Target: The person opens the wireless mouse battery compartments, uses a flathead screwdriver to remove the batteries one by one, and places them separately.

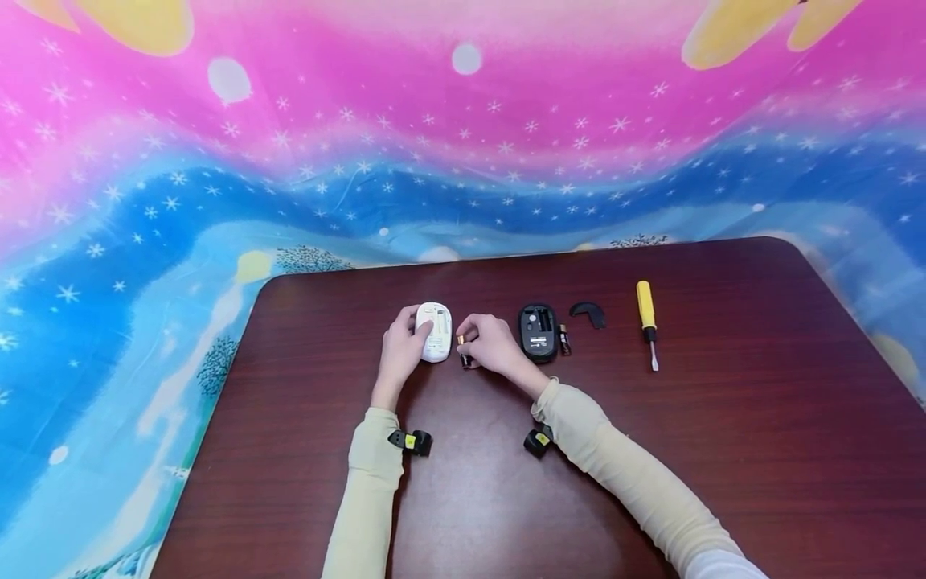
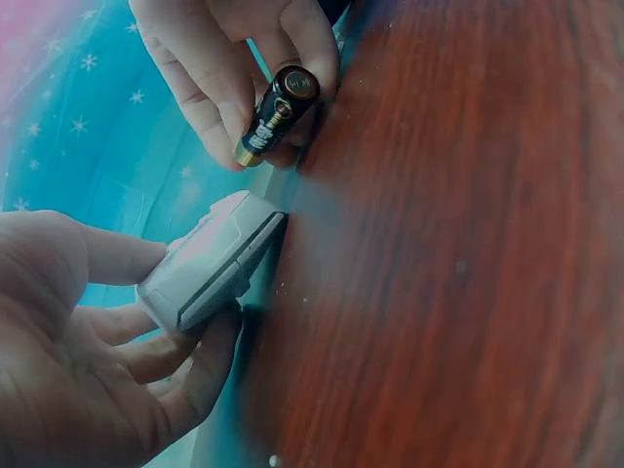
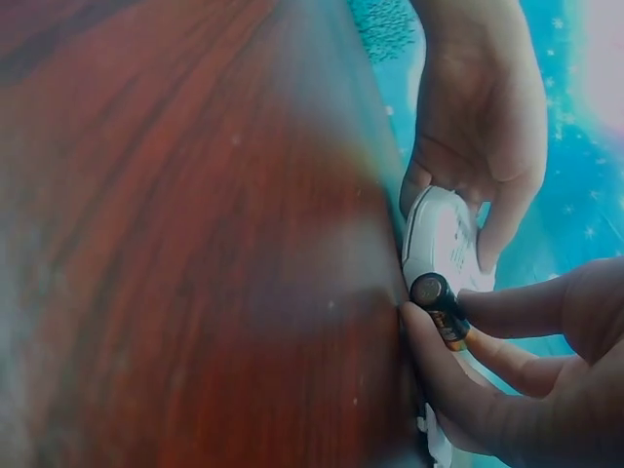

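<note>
A white computer mouse (image 1: 437, 342) lies underside up, with a slot showing in its upper part. My left hand (image 1: 403, 344) grips it by the sides, thumb on top and fingers beneath the edge, as the left wrist view shows. Just to its right, my right hand (image 1: 492, 342) pinches a black and gold battery (image 2: 277, 115) between thumb and fingers. The battery is apart from the mouse in the left wrist view. Farther right a black mouse (image 1: 538, 342) rests underside up, its battery compartment uncovered. Beside that mouse is a second battery (image 1: 564, 340).
A curved black cover (image 1: 589, 313) lies right of the black mouse. Farther right is a yellow-handled screwdriver (image 1: 647, 314), tip toward me. All lie on a dark red-brown table (image 1: 477, 498); a patterned cloth (image 1: 434, 129) hangs behind its far edge.
</note>
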The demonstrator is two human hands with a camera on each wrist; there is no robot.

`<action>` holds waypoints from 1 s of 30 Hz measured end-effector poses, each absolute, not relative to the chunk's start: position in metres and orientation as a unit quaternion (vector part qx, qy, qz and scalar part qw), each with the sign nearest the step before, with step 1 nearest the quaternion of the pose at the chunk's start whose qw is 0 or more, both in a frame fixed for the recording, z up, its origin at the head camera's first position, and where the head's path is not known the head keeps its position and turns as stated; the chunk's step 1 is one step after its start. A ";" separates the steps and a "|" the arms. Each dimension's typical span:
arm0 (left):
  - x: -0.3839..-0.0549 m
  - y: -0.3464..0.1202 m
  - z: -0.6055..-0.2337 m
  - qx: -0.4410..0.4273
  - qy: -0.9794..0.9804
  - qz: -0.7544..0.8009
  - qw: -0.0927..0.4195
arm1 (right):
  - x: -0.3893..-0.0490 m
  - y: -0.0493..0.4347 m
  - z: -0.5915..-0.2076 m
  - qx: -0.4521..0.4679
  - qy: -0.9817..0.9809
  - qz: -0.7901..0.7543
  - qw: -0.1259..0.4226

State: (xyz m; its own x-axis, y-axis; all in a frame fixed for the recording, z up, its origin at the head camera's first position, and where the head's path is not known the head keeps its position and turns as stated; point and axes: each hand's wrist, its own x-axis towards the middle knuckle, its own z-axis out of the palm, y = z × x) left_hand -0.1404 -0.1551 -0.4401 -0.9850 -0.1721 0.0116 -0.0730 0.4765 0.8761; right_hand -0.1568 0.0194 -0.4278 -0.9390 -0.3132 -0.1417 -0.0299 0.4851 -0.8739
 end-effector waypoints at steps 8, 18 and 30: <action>-0.140 -0.152 -0.438 0.078 -0.867 -0.490 0.048 | -0.157 0.021 -0.427 -0.139 0.881 -0.436 0.124; -0.141 -0.149 -0.434 0.091 -0.892 -0.440 0.045 | -0.156 0.022 -0.426 -0.170 0.900 -0.387 0.104; -0.139 -0.146 -0.429 0.094 -0.916 -0.387 0.039 | -0.155 0.042 -0.411 -0.210 0.899 -0.383 0.040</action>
